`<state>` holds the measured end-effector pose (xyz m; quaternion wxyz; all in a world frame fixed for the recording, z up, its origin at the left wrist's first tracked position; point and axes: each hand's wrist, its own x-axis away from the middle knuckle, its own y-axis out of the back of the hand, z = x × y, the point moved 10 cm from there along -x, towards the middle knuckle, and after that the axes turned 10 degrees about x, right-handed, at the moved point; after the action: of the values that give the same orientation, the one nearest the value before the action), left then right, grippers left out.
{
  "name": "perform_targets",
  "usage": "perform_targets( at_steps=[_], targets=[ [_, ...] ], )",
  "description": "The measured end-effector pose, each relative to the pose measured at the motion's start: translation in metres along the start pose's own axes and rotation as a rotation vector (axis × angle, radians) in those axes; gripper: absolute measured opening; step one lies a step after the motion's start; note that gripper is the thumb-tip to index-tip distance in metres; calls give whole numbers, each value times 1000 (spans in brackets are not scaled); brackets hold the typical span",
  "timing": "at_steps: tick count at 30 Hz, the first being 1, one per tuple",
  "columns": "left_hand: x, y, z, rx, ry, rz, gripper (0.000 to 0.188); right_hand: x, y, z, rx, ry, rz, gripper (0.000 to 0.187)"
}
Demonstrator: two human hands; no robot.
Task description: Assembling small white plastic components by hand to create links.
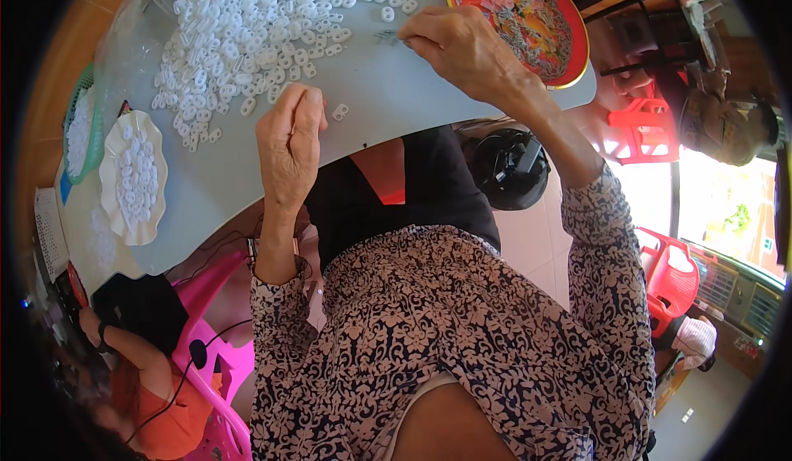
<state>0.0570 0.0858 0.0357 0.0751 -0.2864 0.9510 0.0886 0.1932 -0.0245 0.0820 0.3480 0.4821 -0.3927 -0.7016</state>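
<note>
My left hand (289,143) is closed at the table's near edge, thumb pressed against curled fingers; whatever it may hold is hidden. A single small white plastic piece with two holes (340,112) lies just right of it. Farther right, my right hand (466,53) is closed in a pinch above the table, and its fingertips hide anything between them. Close to those fingertips lies a small cluster of thin grey bits (385,37). A large heap of white two-holed plastic pieces (247,36) spreads behind my left hand. Beside my right hand sits a red round tray (581,44) holding many small grey parts.
On the grey table (223,181), a cream wavy-edged dish (157,193) and a green basket (87,82) hold white pieces at the left. Another person in an orange top (177,416) sits by a pink chair (235,362). Red plastic chairs (643,131) stand at the right.
</note>
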Motion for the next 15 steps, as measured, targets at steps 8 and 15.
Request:
perform_targets(
  at_steps=[8, 15],
  targets=[
    [-3, -2, -2, 21, -95, -16, 30, -26, -35, -5, 146, 55, 47, 7],
    [-1, 0, -2, -29, -66, -19, 30, -48, -55, 11, 408, 99, 242, 7]
  ],
)
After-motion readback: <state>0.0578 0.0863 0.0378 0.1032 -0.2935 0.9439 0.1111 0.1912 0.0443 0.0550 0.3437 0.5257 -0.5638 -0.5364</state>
